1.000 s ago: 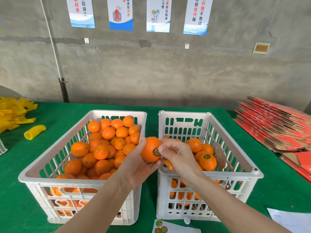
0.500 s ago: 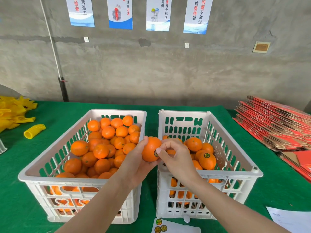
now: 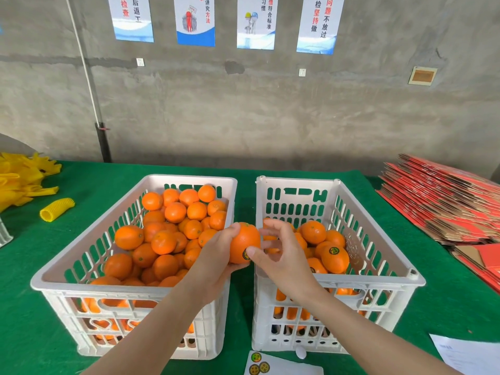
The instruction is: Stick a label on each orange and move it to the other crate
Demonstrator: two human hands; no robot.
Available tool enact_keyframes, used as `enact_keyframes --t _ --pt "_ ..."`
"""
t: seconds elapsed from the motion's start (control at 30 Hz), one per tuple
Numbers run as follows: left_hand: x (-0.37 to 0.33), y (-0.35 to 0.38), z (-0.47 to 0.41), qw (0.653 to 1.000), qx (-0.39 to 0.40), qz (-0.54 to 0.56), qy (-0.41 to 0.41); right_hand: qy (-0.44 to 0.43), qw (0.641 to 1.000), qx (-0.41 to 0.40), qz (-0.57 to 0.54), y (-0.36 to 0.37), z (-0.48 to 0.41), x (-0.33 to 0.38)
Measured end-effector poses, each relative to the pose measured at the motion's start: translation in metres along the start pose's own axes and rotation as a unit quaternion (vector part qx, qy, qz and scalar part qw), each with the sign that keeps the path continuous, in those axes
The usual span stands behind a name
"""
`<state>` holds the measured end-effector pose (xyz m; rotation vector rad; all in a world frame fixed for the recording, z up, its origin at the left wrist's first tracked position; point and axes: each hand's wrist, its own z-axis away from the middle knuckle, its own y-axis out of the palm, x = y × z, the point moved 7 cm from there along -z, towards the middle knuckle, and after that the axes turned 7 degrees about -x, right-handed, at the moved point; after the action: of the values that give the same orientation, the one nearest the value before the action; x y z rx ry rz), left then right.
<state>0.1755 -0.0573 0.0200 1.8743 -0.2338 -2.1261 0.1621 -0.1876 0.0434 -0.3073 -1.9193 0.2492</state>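
My left hand grips an orange in the gap between the two white crates. A round black and gold label sits on the orange's lower right side. My right hand has its thumb pressed against that label while the other fingers spread loosely above. The left crate is piled with unlabelled oranges. The right crate holds fewer oranges, one of them showing a label. A label sheet lies at the table's near edge.
Green cloth covers the table. Yellow foam nets and one loose net sleeve lie at the left. Stacked red cardboard flats fill the right side. A white paper lies at the near right.
My right hand's fingers have lifted and spread off the orange, leaving the thumb on the label. The orange has turned slightly in my left hand, label now lower.
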Motion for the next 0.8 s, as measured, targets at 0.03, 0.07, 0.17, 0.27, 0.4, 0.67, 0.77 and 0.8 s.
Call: enact_keyframes --t 0.03,0.07,0.17,0.27,0.4,0.67,0.77,0.8 --pt "-0.001 -0.001 0.0 0.999 -0.005 -0.03 0.011 -0.021 1.0 0.02 0.002 0.005 0.002 0.002" --pt "-0.002 -0.001 0.001 0.999 -0.008 -0.046 0.018 -0.044 0.998 0.037 0.015 0.01 0.004 0.005" --pt "0.0 0.001 0.004 0.991 0.004 -0.121 0.049 -0.105 0.991 0.031 0.075 0.019 0.005 0.012" --pt "-0.009 0.004 0.012 0.973 0.049 -0.204 0.1 -0.111 0.991 0.005 0.068 0.015 0.005 0.012" --pt "-0.027 -0.027 -0.009 0.936 -0.039 -0.309 0.166 -0.04 0.994 0.015 0.096 -0.004 -0.029 -0.006" --pt "-0.019 -0.091 -0.046 0.938 -0.138 -0.307 0.086 0.215 0.932 0.047 0.286 -0.062 -0.124 -0.106" --pt "-0.029 -0.109 -0.056 0.935 -0.164 -0.305 0.075 0.186 0.904 0.13 0.363 -0.045 -0.133 -0.127" --pt "-0.031 -0.115 -0.062 0.932 -0.166 -0.313 0.072 0.183 0.894 0.151 0.381 -0.039 -0.134 -0.133"
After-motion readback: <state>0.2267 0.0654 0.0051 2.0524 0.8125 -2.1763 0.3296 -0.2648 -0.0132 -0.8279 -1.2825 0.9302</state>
